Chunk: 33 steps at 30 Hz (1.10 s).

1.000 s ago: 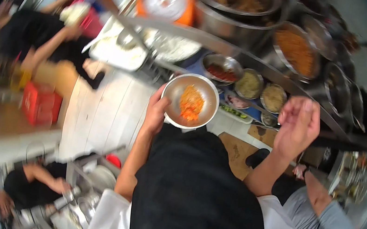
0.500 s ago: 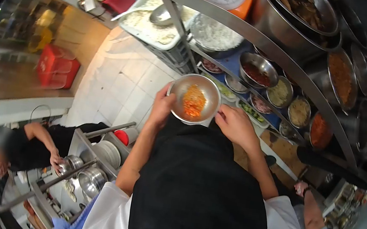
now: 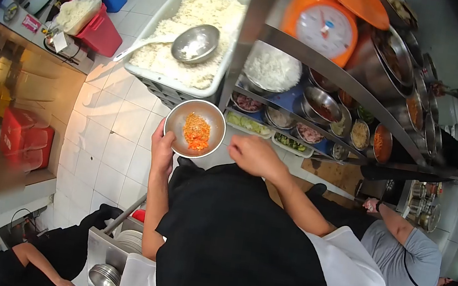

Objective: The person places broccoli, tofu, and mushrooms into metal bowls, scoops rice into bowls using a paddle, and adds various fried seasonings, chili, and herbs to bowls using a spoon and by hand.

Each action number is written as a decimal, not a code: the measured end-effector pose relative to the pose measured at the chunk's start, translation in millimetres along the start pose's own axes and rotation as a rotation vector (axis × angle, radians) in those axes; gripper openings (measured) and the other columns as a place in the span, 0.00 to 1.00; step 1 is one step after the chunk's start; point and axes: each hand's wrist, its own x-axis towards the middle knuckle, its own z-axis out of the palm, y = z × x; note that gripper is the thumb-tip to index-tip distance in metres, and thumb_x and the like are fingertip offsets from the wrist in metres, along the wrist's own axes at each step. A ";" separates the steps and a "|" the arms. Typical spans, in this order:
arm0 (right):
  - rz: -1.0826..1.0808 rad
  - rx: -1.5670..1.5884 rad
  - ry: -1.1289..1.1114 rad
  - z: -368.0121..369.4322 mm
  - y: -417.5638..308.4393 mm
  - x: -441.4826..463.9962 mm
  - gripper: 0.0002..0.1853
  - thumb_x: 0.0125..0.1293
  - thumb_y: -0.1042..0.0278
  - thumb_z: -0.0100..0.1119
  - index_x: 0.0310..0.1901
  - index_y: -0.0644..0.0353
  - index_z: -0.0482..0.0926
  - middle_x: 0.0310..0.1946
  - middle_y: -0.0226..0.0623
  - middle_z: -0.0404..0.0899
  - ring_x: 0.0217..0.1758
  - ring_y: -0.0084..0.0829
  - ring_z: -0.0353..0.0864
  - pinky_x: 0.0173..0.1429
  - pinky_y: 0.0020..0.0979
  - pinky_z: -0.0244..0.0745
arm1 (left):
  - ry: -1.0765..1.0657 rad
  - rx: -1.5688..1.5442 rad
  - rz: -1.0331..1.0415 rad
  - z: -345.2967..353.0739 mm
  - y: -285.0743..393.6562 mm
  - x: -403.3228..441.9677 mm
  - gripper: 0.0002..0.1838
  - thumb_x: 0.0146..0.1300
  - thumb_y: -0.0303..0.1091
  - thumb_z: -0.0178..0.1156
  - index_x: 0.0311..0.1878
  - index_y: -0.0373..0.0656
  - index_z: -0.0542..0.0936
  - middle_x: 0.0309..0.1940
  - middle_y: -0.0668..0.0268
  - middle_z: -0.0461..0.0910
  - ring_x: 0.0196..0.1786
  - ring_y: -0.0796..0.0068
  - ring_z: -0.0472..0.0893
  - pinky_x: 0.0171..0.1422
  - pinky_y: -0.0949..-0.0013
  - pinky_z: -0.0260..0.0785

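Observation:
My left hand [image 3: 164,148] grips the left rim of a round metal bowl [image 3: 216,126], thumb over the edge. Inside lies a small heap of finely chopped orange food [image 3: 196,132] with paler bits. My right hand [image 3: 253,155] is just right of the bowl, apart from it, with its fingers curled in and nothing showing in them. Beyond the bowl stands a white tub [image 3: 135,62] of cooked rice [image 3: 192,12], with a metal ladle [image 3: 195,43] with a white handle resting on top.
To the right, a metal shelf frame [image 3: 344,74] holds several bowls of ingredients and an orange scale [image 3: 326,31]. A person in grey [image 3: 414,262] is at right, another person's arm [image 3: 42,266] at lower left. A red box [image 3: 24,140] stands left of the tiled floor [image 3: 120,128].
My right hand has come off the bowl. The bowl, in my left hand, has moved left in view. The view has shifted, bringing the rice tub nearer.

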 end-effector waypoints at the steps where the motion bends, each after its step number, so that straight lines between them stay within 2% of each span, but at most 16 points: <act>1: -0.012 -0.022 -0.071 11.5 -12.9 9.3 0.12 0.67 0.62 0.55 0.36 0.64 0.80 0.32 0.52 0.83 0.39 0.55 0.83 0.46 0.51 0.76 | 0.026 -0.024 0.009 -13.4 3.7 5.6 0.30 0.57 0.23 0.46 0.66 0.32 0.73 0.54 0.58 0.80 0.56 0.70 0.79 0.64 0.68 0.69; 6: 0.035 -0.053 -0.312 59.9 -74.7 51.4 0.13 0.67 0.60 0.54 0.35 0.62 0.81 0.34 0.55 0.83 0.41 0.56 0.83 0.48 0.54 0.76 | 0.026 -0.050 0.002 -90.6 34.6 26.4 0.29 0.57 0.23 0.46 0.64 0.32 0.75 0.53 0.60 0.81 0.55 0.72 0.78 0.62 0.69 0.69; 8: -0.007 -0.117 -0.299 97.4 -80.5 71.5 0.15 0.69 0.58 0.54 0.35 0.61 0.82 0.34 0.53 0.84 0.40 0.55 0.83 0.47 0.53 0.77 | 0.116 -0.074 0.046 -123.7 60.8 41.6 0.29 0.57 0.22 0.46 0.64 0.32 0.74 0.54 0.60 0.80 0.56 0.72 0.78 0.63 0.69 0.68; 13: 0.015 -0.062 -0.422 106.8 -117.3 125.6 0.16 0.69 0.54 0.56 0.35 0.60 0.83 0.34 0.51 0.84 0.41 0.54 0.84 0.46 0.51 0.77 | 0.177 -0.122 0.082 -190.9 91.4 69.7 0.32 0.56 0.23 0.47 0.67 0.32 0.72 0.56 0.60 0.79 0.57 0.71 0.77 0.64 0.69 0.68; 14: -0.010 -0.076 -0.422 110.8 -123.9 143.7 0.16 0.69 0.54 0.56 0.35 0.60 0.83 0.34 0.51 0.84 0.41 0.54 0.84 0.46 0.51 0.77 | 0.196 -0.121 0.096 -199.1 99.7 79.2 0.33 0.54 0.22 0.47 0.68 0.32 0.71 0.57 0.60 0.79 0.58 0.70 0.77 0.65 0.69 0.68; 16: -0.139 0.065 -0.570 115.2 -134.4 176.9 0.17 0.71 0.54 0.57 0.34 0.60 0.80 0.29 0.48 0.82 0.36 0.52 0.81 0.41 0.47 0.74 | 0.215 -0.150 0.126 -223.0 115.0 84.8 0.32 0.56 0.22 0.46 0.67 0.31 0.72 0.56 0.60 0.79 0.59 0.72 0.77 0.66 0.69 0.67; 17: -0.263 0.155 -0.621 118.5 -142.3 198.0 0.16 0.72 0.56 0.57 0.33 0.61 0.78 0.24 0.42 0.79 0.29 0.40 0.80 0.36 0.40 0.72 | 0.265 -0.196 0.134 -235.7 125.2 87.5 0.32 0.56 0.22 0.46 0.67 0.31 0.71 0.56 0.60 0.79 0.58 0.72 0.77 0.66 0.69 0.67; 18: -0.273 0.143 -0.616 119.2 -158.5 221.6 0.16 0.72 0.56 0.57 0.33 0.61 0.78 0.24 0.42 0.79 0.29 0.40 0.80 0.36 0.40 0.72 | 0.314 -0.236 0.140 -251.9 132.2 91.9 0.32 0.56 0.22 0.46 0.68 0.32 0.71 0.55 0.60 0.79 0.58 0.72 0.78 0.66 0.69 0.67; 20: -0.266 0.375 -1.002 115.8 -200.5 272.6 0.16 0.75 0.58 0.56 0.32 0.61 0.76 0.21 0.34 0.76 0.23 0.27 0.76 0.32 0.34 0.70 | 0.353 -0.242 0.164 -293.5 136.3 101.7 0.32 0.56 0.22 0.46 0.68 0.32 0.71 0.55 0.60 0.79 0.58 0.72 0.78 0.65 0.69 0.67; 21: -0.296 0.445 -1.098 120.2 -218.1 297.0 0.16 0.76 0.58 0.55 0.32 0.59 0.75 0.20 0.27 0.74 0.21 0.17 0.72 0.28 0.28 0.67 | 0.388 -0.240 0.176 -318.2 139.6 101.4 0.32 0.56 0.22 0.46 0.68 0.32 0.71 0.55 0.60 0.79 0.57 0.72 0.78 0.65 0.69 0.68; 22: -0.321 0.437 -1.105 127.2 -234.2 324.1 0.16 0.76 0.58 0.55 0.32 0.59 0.75 0.20 0.27 0.74 0.21 0.17 0.72 0.28 0.28 0.67 | 0.401 -0.235 0.197 -340.7 144.8 102.6 0.32 0.56 0.22 0.46 0.68 0.32 0.71 0.55 0.60 0.79 0.57 0.72 0.78 0.65 0.69 0.68; 24: -0.266 0.635 -1.342 138.4 -266.8 375.9 0.15 0.76 0.59 0.55 0.34 0.60 0.75 0.20 0.26 0.73 0.21 0.17 0.71 0.26 0.24 0.66 | 0.541 -0.193 0.171 -379.3 153.9 104.5 0.31 0.56 0.22 0.46 0.67 0.32 0.71 0.55 0.61 0.79 0.56 0.71 0.79 0.64 0.69 0.69; 28: -0.286 0.800 -1.462 166.5 -332.5 470.3 0.14 0.75 0.59 0.57 0.37 0.62 0.77 0.19 0.26 0.73 0.20 0.15 0.70 0.24 0.22 0.64 | 0.710 -0.243 0.196 -446.5 172.4 97.0 0.30 0.57 0.21 0.47 0.65 0.32 0.72 0.55 0.60 0.80 0.58 0.69 0.79 0.66 0.67 0.69; 30: -0.267 0.760 -1.511 178.1 -360.6 518.5 0.13 0.74 0.58 0.58 0.39 0.62 0.77 0.20 0.27 0.74 0.20 0.15 0.70 0.24 0.21 0.64 | 0.811 -0.286 0.225 -472.4 187.9 104.1 0.29 0.57 0.21 0.47 0.65 0.33 0.72 0.55 0.59 0.80 0.58 0.68 0.80 0.66 0.66 0.70; 32: -0.375 0.543 -1.476 193.7 -395.1 564.5 0.12 0.75 0.57 0.57 0.42 0.59 0.79 0.20 0.27 0.75 0.20 0.15 0.70 0.24 0.21 0.64 | 0.888 -0.354 0.256 -485.9 206.4 104.6 0.28 0.59 0.22 0.49 0.66 0.37 0.73 0.50 0.62 0.81 0.49 0.70 0.81 0.56 0.68 0.73; 33: -0.364 0.438 -1.470 206.4 -403.3 582.5 0.11 0.76 0.57 0.56 0.45 0.55 0.81 0.21 0.26 0.76 0.20 0.15 0.70 0.24 0.21 0.65 | 0.940 -0.316 0.197 -487.1 220.0 105.1 0.22 0.64 0.25 0.51 0.62 0.38 0.75 0.47 0.62 0.81 0.47 0.71 0.81 0.54 0.66 0.75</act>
